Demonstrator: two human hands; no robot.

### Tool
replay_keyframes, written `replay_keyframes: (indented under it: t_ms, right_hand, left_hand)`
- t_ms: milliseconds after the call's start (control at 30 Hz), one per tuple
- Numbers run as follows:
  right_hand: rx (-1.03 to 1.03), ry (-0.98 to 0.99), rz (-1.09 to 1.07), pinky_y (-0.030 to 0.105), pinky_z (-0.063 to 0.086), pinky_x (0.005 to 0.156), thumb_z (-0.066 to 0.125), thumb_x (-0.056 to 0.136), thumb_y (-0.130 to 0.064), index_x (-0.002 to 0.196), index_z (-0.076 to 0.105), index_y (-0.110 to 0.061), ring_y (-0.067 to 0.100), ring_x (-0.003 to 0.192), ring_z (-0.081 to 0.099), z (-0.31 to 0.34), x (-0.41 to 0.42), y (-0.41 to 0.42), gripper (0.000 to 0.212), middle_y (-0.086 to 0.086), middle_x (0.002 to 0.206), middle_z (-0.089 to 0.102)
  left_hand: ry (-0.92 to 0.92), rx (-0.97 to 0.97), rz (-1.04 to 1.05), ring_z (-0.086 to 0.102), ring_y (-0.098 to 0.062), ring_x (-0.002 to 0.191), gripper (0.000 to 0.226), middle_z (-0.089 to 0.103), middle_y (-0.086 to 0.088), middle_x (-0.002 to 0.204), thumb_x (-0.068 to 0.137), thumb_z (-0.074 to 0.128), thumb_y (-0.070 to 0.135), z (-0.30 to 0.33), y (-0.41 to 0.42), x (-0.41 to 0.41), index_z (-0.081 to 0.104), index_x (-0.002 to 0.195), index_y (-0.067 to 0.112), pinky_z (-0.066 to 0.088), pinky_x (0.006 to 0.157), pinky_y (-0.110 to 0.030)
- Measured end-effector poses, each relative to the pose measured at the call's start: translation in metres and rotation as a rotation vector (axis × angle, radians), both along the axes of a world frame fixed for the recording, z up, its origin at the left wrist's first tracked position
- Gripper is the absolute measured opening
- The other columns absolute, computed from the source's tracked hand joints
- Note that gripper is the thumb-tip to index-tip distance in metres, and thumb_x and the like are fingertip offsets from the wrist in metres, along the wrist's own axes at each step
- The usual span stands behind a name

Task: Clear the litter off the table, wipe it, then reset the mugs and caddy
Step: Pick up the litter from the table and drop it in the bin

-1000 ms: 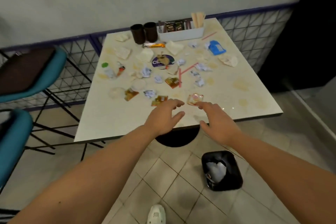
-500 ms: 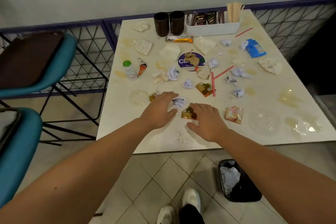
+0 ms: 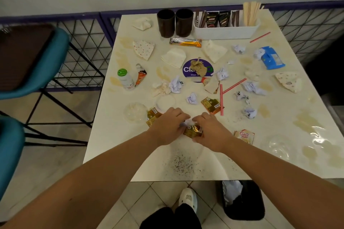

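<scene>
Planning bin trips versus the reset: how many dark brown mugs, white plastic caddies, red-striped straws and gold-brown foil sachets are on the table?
Dark brown mugs: 2
White plastic caddy: 1
Red-striped plastic straws: 3
Gold-brown foil sachets: 3
Total: 9

The person is wearing no sleeves: both forearms are showing bare up to the left hand (image 3: pixel 167 128) and right hand (image 3: pixel 212 132). Below them, black trousers (image 3: pixel 170 217) and a white shoe (image 3: pixel 188 200) are showing.
</scene>
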State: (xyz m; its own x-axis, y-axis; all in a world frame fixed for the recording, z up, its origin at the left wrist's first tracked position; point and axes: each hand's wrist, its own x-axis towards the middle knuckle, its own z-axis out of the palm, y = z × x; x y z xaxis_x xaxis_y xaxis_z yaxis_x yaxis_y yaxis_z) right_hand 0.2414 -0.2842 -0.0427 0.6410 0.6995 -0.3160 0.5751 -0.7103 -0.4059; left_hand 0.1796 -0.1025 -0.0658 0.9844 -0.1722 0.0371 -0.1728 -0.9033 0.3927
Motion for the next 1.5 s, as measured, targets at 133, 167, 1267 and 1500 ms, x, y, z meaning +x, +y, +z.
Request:
replay_keyframes:
  t_ms: [133,167,1267,1500]
  right_hand:
    - [-0.035,0.08,-0.107,0.034,0.046,0.088,0.079,0.074,-0.033,0.12,0.057,-0.019,0.019,0.107,0.045,0.005,0.005,0.008,0.053,0.001,0.11,0.048]
    - [-0.052,0.073,-0.094,0.034,0.046,0.085,0.078,0.075,-0.033,0.116,0.06,-0.019,0.019,0.103,0.045,0.005,0.005,0.01,0.047,0.001,0.106,0.048]
    - [-0.135,-0.1,-0.28,0.034,0.044,0.093,0.061,0.088,-0.01,0.118,0.065,-0.02,0.024,0.109,0.048,0.006,0.049,0.027,0.032,0.006,0.119,0.051]
    - [-0.03,-0.192,-0.206,0.027,0.037,0.081,0.062,0.087,-0.01,0.102,0.073,-0.016,0.025,0.103,0.046,0.012,0.044,0.024,0.019,0.006,0.102,0.059]
  left_hand:
    - [0.05,-0.069,0.046,0.045,-0.017,0.101,0.032,0.056,-0.002,0.112,0.092,0.056,0.028,0.002,0.004,0.01,0.058,0.122,0.018,0.041,0.086,-0.028]
    - [0.074,-0.083,0.056,0.046,-0.018,0.101,0.032,0.056,-0.002,0.111,0.09,0.057,0.027,0.004,0.004,0.013,0.058,0.121,0.018,0.039,0.085,-0.027]
    - [0.016,-0.228,0.024,0.049,-0.019,0.121,0.029,0.053,-0.007,0.13,0.083,0.07,0.024,0.023,0.039,0.08,0.071,0.108,0.009,0.037,0.108,-0.035]
    - [0.018,-0.267,0.012,0.054,-0.022,0.116,0.025,0.057,-0.011,0.122,0.076,0.076,0.019,0.013,0.035,0.068,0.073,0.099,0.009,0.038,0.096,-0.024]
